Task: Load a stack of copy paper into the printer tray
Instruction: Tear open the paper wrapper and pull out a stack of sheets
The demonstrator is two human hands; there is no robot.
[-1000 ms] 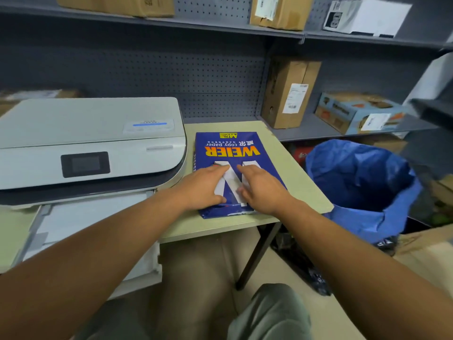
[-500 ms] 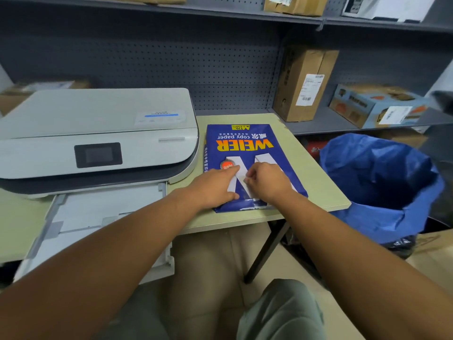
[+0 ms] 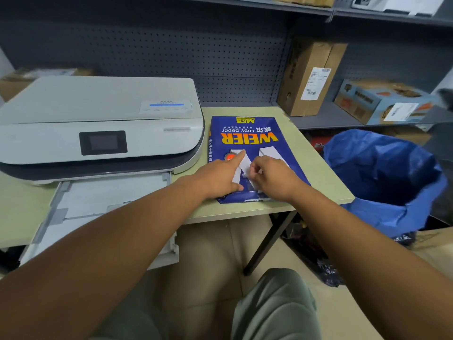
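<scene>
Single head-worn wide-angle view, facing forward and down, close over the table (image 3: 316,153), arms reaching from below

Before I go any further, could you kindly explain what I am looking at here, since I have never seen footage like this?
There is no robot here. A person wears a wide-angle camera on the head, so the single view looks forward and down along both bare arms.

On the pale green table stand a grey-white printer and, to its right, a blue wrapped ream of copy paper, lying flat with its printing upside down to the wearer. The printer tray is pulled out toward the person.

The left hand rests on the ream with its forefinger stretched out. The right hand has curled fingers that appear to pick at the wrapper; whether they have pinched it is unclear. The ream looks mostly sealed, and nothing is lifted yet.

Beside the table is a bin with a blue bag, and cardboard boxes sit on the shelves behind.
</scene>
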